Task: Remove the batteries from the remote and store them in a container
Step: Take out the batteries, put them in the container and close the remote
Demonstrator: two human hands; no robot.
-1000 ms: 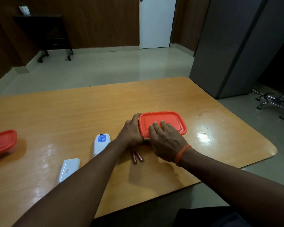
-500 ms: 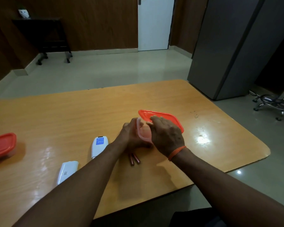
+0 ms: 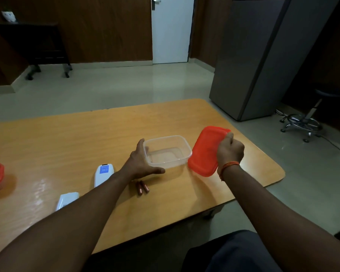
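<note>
Two forearms bare to the frame's lower edge, a bracelet of thin orange thread (image 3: 229, 167) wound in several strands around the wrist of the right hand (image 3: 231, 149), and dark navy clothing (image 3: 234, 252) over the lap.

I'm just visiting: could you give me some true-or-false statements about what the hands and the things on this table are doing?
The right hand grips the red lid. True.
The batteries are inside the clear container. False: they lie on the table, outside it.
The left hand touches the container. True.
The lid is sitting on the container. False: it is off, held to its right.
</note>
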